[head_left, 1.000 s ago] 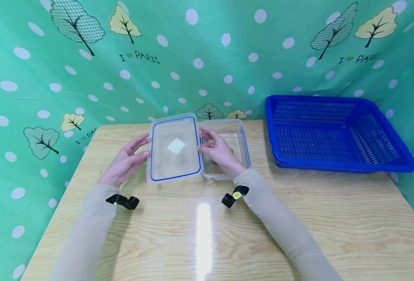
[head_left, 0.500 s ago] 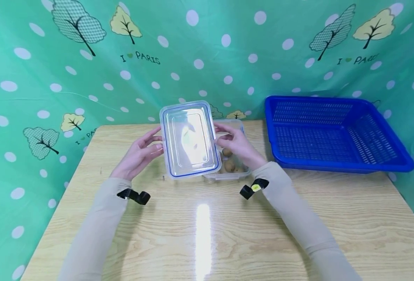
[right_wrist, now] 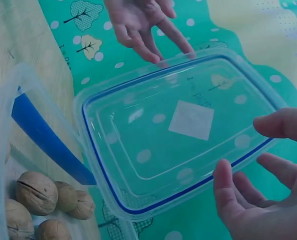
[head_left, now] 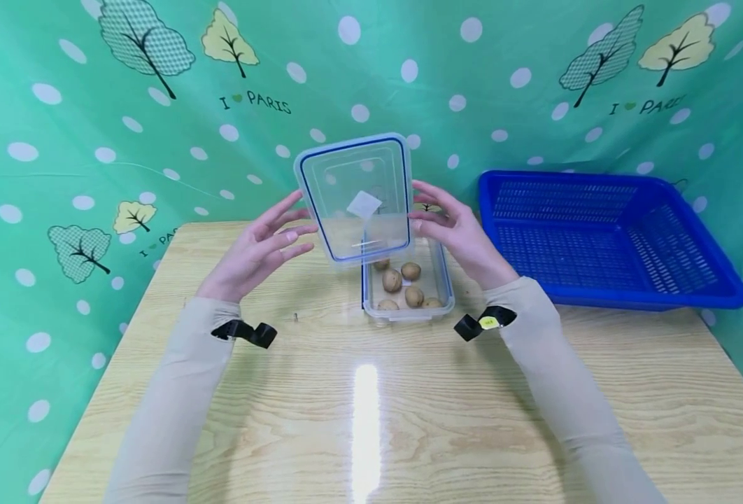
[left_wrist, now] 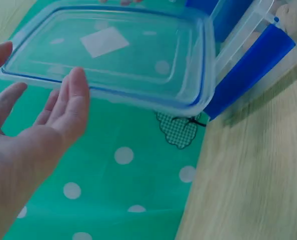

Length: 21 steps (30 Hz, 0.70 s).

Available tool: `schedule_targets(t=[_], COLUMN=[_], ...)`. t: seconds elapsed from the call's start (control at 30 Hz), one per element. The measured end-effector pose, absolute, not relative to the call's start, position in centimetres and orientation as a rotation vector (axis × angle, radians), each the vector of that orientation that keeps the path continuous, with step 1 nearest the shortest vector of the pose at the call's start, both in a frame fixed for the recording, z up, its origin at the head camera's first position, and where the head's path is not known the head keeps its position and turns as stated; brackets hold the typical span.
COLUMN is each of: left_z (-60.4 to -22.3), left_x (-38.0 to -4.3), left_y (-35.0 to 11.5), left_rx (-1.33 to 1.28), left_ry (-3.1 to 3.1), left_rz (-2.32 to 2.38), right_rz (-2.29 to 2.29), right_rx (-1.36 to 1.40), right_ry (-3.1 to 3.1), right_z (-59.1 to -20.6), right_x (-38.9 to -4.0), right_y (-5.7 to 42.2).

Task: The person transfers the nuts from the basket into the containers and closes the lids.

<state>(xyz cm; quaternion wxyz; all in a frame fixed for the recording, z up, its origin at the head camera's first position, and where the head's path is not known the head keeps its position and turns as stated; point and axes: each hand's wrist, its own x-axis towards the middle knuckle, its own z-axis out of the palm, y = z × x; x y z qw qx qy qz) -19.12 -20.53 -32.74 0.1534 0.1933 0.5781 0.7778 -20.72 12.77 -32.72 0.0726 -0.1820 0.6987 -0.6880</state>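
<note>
A clear plastic lid (head_left: 352,203) with a blue seal and a white square label is tilted up in the air. My left hand (head_left: 258,245) holds its left edge, fingers spread. At the opposite edge, my right hand (head_left: 456,224) holds it between thumb and fingers; the right wrist view shows this thumb (right_wrist: 283,125) overlapping the rim. Below the lid stands a clear plastic food container (head_left: 443,276) with several walnuts (right_wrist: 37,192) inside. Its far part is hidden behind the lid. Blue side clips (left_wrist: 251,72) show on the container in the wrist views.
A large blue plastic basket (head_left: 611,294) stands at the right rear of the wooden table (head_left: 283,420). Green dotted cloth (head_left: 176,147) hangs behind the table. A tiny dark object (head_left: 295,317) lies left of the container.
Both hands have raised the lid and moved it rightward from beside the container, tilting it up. The container has stayed put, and more walnuts now show. Both forearms have shifted right.
</note>
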Motion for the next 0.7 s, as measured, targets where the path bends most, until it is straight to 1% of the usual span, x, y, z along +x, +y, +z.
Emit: schedule_targets(t=[0.23, 0.43, 0.53, 0.7], left_z=[-33.6, -34.8, -35.7, -37.5], left_x=[-18.4, -17.7, -17.5, -17.1], left_y=[-19.8, -19.6, -19.4, -19.0], left_rx=[0.655, 0.735, 0.712, 0.571], left_ry=[1.501, 1.551, 1.578, 1.740], left_rz=[2.366, 2.360, 2.352, 2.294], right_rz=[-2.132, -2.214, -2.242, -2.082], right_rx=[-0.613, -0.489, -0.401, -0.307], right_ry=[2.090, 1.961, 1.905, 2.050], right_z=[-33.4, -34.3, -35.1, -36.6], right_x=[-20.2, -19.8, -19.8, -19.8], right_y=[13.5, 13.7, 13.7, 13.8])
